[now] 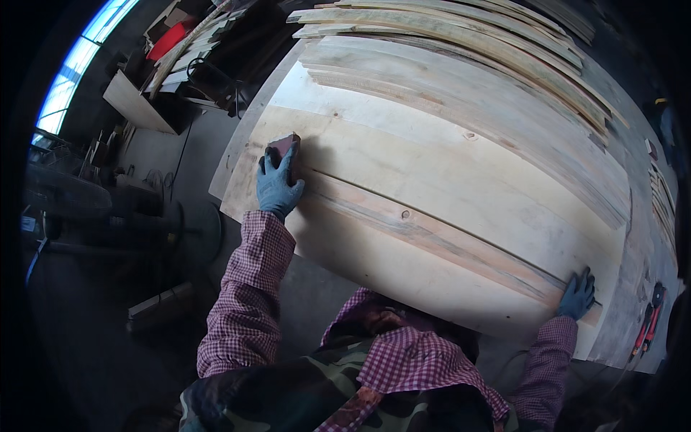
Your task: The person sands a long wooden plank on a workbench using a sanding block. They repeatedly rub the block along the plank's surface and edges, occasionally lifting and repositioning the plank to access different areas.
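Note:
My left hand (277, 185), in a blue glove, presses a dark reddish sanding block (283, 146) flat on the left end of a wide pale wooden board (446, 180). A darker plank strip (432, 234) runs along the board from beside that hand toward the right. My right hand (577, 295), also in a blue glove, rests with spread fingers on the right end of the strip, near the board's front edge. Both sleeves are red-and-white checked.
Several long planks (461, 43) lie stacked behind the board. A red-handled tool (648, 327) lies at the far right on the bench. To the left are the workshop floor, a round metal stand (201, 230), board offcuts (137, 104) and a window (75, 65).

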Demonstrator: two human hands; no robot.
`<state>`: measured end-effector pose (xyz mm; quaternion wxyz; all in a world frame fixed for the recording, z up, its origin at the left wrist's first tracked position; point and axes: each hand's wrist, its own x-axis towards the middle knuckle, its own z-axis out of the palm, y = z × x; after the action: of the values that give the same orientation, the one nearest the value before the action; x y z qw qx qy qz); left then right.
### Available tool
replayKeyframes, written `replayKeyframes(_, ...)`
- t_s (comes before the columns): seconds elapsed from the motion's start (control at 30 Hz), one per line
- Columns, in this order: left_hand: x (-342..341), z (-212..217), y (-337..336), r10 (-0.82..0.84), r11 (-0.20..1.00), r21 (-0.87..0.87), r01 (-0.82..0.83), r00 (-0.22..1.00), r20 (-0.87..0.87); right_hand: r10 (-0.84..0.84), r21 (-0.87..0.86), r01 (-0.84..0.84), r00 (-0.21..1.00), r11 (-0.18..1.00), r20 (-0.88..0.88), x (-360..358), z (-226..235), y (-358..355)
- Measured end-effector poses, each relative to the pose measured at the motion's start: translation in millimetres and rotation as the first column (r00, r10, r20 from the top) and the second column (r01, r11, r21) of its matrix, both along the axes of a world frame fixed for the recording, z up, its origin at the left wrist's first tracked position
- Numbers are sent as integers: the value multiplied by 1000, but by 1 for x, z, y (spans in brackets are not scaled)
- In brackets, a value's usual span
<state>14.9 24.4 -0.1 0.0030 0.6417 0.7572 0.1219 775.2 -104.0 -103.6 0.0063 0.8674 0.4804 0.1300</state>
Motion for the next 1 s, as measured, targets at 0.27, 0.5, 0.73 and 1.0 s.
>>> replayKeyframes(0.27,212,10,-72,-487,873,107,476,864,128,-45,-68,43,999,997,-24,2,5,5)
replayKeyframes(0.5,157,11,-57,-372,926,107,363,924,86,-66,-85,63,998,994,-26,21,3,-4)
replayKeyframes(0.73,24,4,-10,57,998,-28,-57,998,12,-25,-43,24,999,999,-27,10,3,1)
replayKeyframes(1.0,182,12,-54,-458,885,150,441,883,104,-48,-91,46,999,995,-13,2,11,2)
